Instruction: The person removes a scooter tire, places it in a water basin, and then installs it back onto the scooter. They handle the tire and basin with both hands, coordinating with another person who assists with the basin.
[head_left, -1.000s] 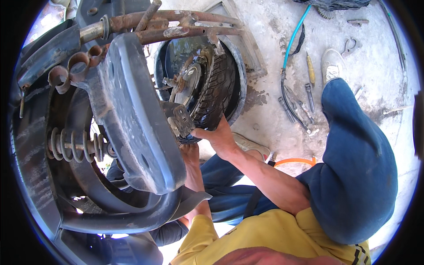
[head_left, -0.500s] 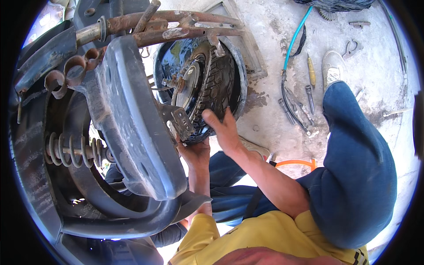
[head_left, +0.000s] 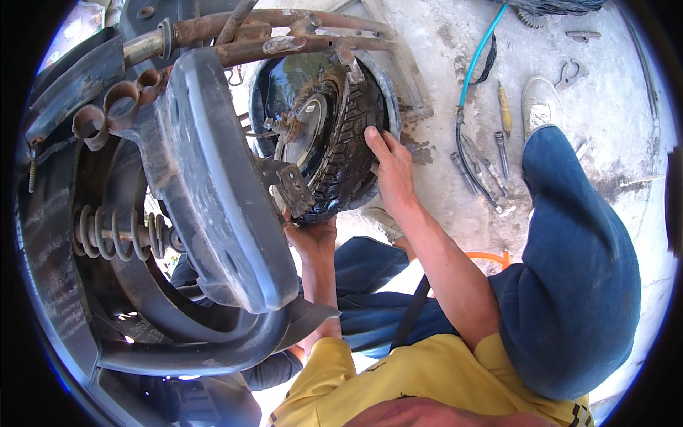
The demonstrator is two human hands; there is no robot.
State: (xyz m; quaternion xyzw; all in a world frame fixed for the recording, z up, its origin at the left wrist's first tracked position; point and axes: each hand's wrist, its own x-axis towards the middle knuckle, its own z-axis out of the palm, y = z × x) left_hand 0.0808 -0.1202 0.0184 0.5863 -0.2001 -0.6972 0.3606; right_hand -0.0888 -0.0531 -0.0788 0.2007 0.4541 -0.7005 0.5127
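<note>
Item: small treaded wheel, black, seated under rusty frame tubes at upper centre, disc facing 9 o'clock, axle running roughly 9-to-3. Left hand sits at the wheel's 6 o'clock, cupped up against the lower tread beside a grey bracket; grip cannot be told. Right hand lies at 3 o'clock, fingers spread flat on the tread, unclenched, the nearer hand to the tyre's crown
</note>
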